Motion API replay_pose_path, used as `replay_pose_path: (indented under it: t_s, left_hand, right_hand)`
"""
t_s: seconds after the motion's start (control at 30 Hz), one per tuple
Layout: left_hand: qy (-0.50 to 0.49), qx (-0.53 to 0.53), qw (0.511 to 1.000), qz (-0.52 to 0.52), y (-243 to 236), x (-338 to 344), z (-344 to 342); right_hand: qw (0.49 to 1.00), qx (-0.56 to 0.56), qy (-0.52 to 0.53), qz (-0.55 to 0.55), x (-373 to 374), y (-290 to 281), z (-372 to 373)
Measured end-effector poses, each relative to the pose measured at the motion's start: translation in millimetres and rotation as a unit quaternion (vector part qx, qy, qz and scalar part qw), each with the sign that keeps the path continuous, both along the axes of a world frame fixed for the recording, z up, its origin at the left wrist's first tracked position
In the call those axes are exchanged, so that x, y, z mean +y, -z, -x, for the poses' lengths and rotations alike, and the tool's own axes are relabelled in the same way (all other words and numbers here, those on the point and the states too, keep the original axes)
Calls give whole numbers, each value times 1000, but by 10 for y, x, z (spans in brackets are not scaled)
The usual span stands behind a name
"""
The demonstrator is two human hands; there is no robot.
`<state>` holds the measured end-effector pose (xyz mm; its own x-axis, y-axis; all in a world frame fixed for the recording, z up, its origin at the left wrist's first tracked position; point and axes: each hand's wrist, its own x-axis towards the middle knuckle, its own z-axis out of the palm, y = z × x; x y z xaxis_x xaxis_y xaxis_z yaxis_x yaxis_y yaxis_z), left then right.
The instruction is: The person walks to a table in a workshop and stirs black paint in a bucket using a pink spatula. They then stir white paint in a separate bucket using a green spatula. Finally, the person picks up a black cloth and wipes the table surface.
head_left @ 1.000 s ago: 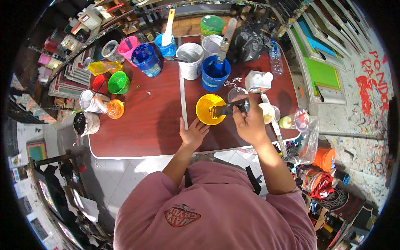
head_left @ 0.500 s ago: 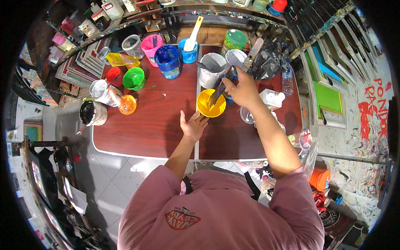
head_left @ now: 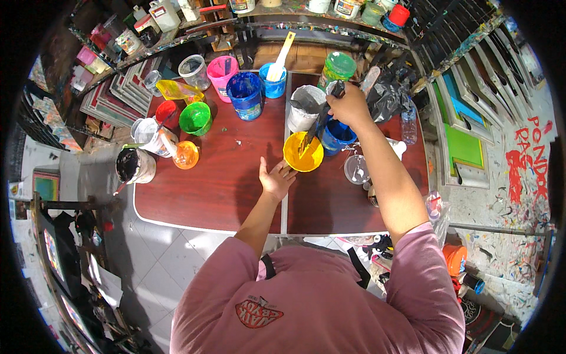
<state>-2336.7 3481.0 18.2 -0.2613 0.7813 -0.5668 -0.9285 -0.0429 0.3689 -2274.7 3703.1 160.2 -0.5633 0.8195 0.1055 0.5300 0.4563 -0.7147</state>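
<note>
A yellow plastic cup point(head_left: 303, 154) with yellow paint inside stands near the middle of the table. My left hand point(head_left: 277, 179) is palm up at its lower left side, fingers stretched and spread, the fingertips against or just under the cup. In my right hand point(head_left: 348, 106) is the handle of a dark spatula point(head_left: 318, 125), its blade slanting down into the yellow paint. Just beside the cup is a blue paint tub point(head_left: 338, 139), and beyond it a white tub of grey paint point(head_left: 305, 112). My right hand partly covers another pale tub behind it.
Paint containers line the table's left side, among them a green cup point(head_left: 196, 120), an orange one point(head_left: 186, 154) and a dark blue bucket point(head_left: 244, 97). A clear lid point(head_left: 356, 170) lies near my right forearm. At the right rear are a black plastic bag point(head_left: 386, 88) and a bottle point(head_left: 408, 125).
My right hand has risen slightly and tilted the spatula more upright in the cup, uncovering the blue tub. My left hand keeps its place at the cup. The whole view has shifted a little.
</note>
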Motion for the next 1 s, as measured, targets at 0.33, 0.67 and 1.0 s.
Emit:
replay_pose_path:
  t_s: [0.33,0.67,1.0]
  left_hand:
    - [11,-13,1000,-5,156,-18,33]
    - [-6,-50,999,-10,98,101,-32]
    - [-10,-52,998,28,78,134,-19]
  right_hand:
    - [999,29,-17,-8,-309,-84,-234]
    - [989,106,-53,90,-497,-193,-446]
    - [985,29,-69,158,37,-262,-163]
